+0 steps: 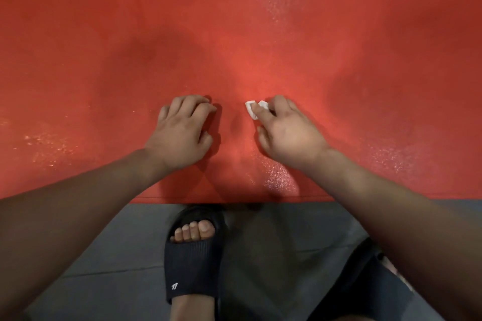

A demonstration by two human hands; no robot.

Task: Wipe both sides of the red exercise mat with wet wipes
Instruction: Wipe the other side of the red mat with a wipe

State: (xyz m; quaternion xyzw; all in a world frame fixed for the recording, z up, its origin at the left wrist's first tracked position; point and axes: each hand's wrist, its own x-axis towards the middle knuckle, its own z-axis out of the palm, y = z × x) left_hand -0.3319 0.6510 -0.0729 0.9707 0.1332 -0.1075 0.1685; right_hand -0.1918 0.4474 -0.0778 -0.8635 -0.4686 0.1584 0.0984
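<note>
Basically, red mat [234,34] lies flat under both hands, filling the upper view. Right hand [289,133] presses down on the mat, fingers pinching a small folded white wipe [252,108] against it. Left hand [182,133] sits just beside it, fingers curled, knuckles resting on the mat, holding nothing. Wet sheen patches show near both hands. Mat's near edge runs just below the wrists; grey floor [273,255] and a black slipper [193,255] lie beyond it. Open mat everywhere ahead.
</note>
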